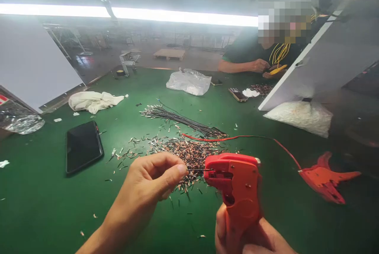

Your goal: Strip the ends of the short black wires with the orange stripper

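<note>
My left hand [154, 181] pinches a thin short wire [197, 170] between thumb and forefinger, its end pushed into the jaws of a red wire stripper [237, 189]. My right hand [251, 238] grips the stripper's handles from below at the frame's bottom edge. Just beyond lies a heap of stripped wire ends and insulation bits [186, 151]. A bundle of thin dark wires [180, 119] lies further back on the green table [44, 206].
A black phone [83, 146] lies to the left, a white cloth [93, 100] behind it. A second red stripper [324, 177] with a red wire [237, 138] sits at right. Plastic bags [189, 81] and another person's hands [260, 65] are at the far side.
</note>
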A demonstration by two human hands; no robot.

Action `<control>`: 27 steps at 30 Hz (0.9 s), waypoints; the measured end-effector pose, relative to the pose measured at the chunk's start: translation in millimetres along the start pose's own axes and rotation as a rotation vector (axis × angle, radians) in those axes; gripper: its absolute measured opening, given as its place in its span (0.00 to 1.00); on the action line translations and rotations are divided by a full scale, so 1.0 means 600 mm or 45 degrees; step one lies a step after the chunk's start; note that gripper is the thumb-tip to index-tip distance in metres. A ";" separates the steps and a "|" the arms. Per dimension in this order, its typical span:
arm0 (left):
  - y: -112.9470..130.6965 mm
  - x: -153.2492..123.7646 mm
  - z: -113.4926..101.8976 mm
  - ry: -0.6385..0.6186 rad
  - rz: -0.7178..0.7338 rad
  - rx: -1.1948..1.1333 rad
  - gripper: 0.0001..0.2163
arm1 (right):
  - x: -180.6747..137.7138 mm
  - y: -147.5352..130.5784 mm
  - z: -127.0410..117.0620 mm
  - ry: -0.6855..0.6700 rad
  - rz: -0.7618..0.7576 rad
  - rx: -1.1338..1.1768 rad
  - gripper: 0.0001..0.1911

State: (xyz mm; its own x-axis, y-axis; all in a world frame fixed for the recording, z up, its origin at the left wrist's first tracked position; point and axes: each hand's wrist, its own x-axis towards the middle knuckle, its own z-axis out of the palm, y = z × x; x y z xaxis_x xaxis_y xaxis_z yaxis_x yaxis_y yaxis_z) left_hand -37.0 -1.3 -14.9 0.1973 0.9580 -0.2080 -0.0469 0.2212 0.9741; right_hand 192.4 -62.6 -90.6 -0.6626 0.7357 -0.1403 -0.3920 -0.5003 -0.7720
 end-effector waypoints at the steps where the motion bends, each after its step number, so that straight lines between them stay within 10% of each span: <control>1: 0.003 0.000 0.003 -0.012 -0.051 -0.049 0.14 | 0.001 -0.001 0.003 0.036 0.018 -0.014 0.15; 27: 0.022 0.002 0.011 -0.143 -0.480 -0.197 0.09 | -0.006 0.013 -0.003 0.156 0.078 -0.038 0.18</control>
State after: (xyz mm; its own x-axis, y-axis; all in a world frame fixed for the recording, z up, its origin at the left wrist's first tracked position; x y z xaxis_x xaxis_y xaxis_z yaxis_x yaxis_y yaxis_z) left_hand -30.7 1.7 -1.6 0.3338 0.7809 -0.5279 -0.0959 0.5853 0.8051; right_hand 193.0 -68.5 -97.0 -0.6012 0.7554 -0.2606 -0.3330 -0.5332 -0.7777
